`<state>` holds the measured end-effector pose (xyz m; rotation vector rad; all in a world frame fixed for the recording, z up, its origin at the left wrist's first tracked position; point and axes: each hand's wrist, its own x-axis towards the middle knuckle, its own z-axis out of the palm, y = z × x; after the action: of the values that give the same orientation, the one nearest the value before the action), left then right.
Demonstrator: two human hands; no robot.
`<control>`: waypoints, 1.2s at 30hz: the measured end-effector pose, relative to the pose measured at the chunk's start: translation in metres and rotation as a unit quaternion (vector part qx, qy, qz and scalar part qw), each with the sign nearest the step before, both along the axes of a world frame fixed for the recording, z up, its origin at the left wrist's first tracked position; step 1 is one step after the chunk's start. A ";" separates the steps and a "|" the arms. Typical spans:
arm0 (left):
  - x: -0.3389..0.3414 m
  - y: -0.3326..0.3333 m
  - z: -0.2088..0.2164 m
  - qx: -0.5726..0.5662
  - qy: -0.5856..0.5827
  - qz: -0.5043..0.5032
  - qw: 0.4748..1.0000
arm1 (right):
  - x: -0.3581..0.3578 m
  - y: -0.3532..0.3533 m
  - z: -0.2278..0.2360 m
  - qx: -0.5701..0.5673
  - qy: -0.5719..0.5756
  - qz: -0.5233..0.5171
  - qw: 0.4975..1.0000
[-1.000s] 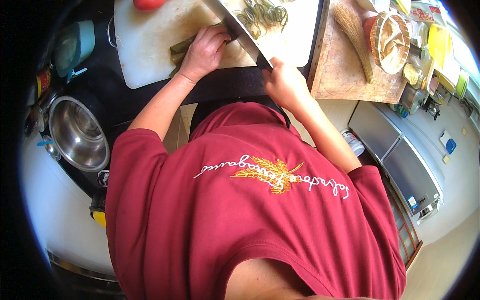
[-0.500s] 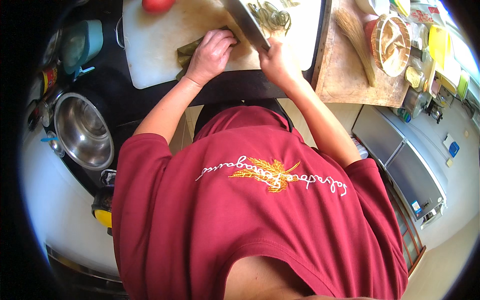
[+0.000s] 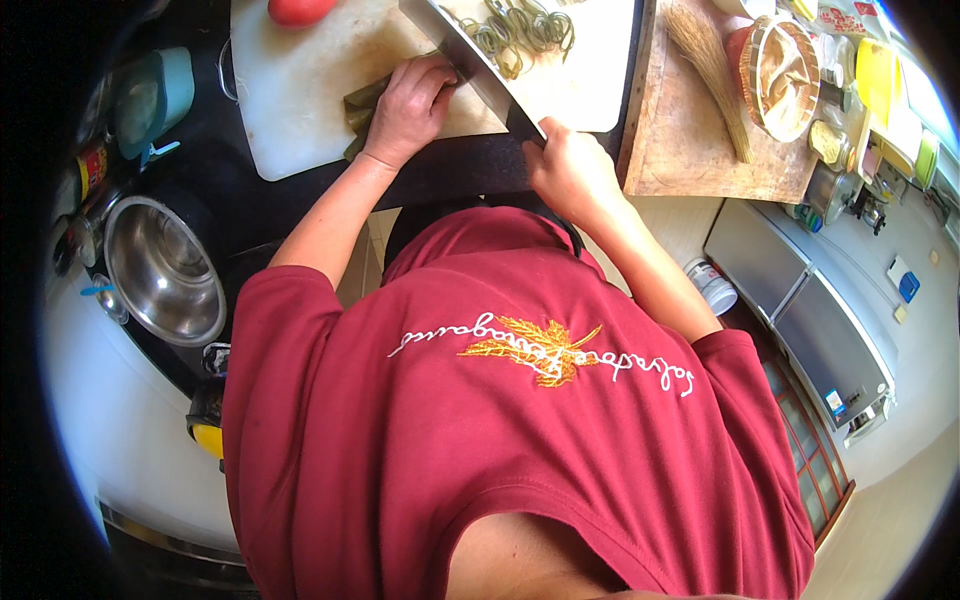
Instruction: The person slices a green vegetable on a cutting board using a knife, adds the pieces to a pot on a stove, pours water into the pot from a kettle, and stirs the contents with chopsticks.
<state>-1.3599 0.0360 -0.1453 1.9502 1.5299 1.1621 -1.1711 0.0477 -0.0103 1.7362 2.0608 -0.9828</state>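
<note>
The left hand (image 3: 408, 105) presses the green vegetable (image 3: 362, 100) flat on the white cutting board (image 3: 300, 90); the right hand (image 3: 570, 170) grips the cleaver (image 3: 470, 60). Fingers sit close; a slip could nick them.

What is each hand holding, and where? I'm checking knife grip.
Right hand grips the broad steel cleaver by its dark handle; left hand presses the dark green vegetable down.

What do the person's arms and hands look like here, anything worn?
Both forearms are bare from the elbow down. The left hand and right hand wear no gloves; no rings or watch visible. Short dark-red sleeves belong to a T-shirt with pale and gold embroidery on the chest.
</note>
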 end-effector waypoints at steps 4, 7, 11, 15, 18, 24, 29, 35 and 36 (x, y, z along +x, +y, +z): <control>0.000 -0.001 0.001 -0.010 0.009 0.001 1.000 | -0.002 0.000 -0.003 0.008 0.001 0.016 1.000; 0.001 0.000 0.000 -0.013 0.005 -0.001 1.000 | -0.015 0.008 -0.029 0.050 0.018 0.044 0.998; 0.001 0.000 0.001 -0.013 -0.004 -0.001 1.000 | -0.044 0.026 -0.050 0.079 0.007 0.046 0.996; -0.004 -0.002 0.009 -0.033 0.010 -0.026 0.999 | -0.042 0.033 -0.044 0.116 0.009 0.043 0.992; -0.011 -0.007 0.013 -0.005 0.054 -0.059 0.997 | -0.027 0.034 -0.059 0.137 0.056 0.025 0.989; -0.010 -0.010 0.009 -0.013 0.016 -0.056 0.998 | -0.012 0.017 -0.030 0.111 0.089 0.016 0.990; -0.008 -0.011 0.008 -0.019 -0.006 -0.026 0.999 | -0.011 0.003 -0.012 0.046 0.043 -0.003 0.998; -0.008 -0.010 0.006 -0.019 -0.015 -0.014 1.000 | -0.001 -0.002 -0.003 -0.013 0.010 0.003 1.000; -0.008 -0.011 0.005 -0.019 -0.017 -0.014 1.000 | -0.002 -0.002 -0.002 -0.016 0.011 0.007 1.000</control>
<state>-1.3678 0.0255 -0.1404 1.9121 1.4930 1.1414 -1.1726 0.0458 -0.0128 1.7011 2.0555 -1.0293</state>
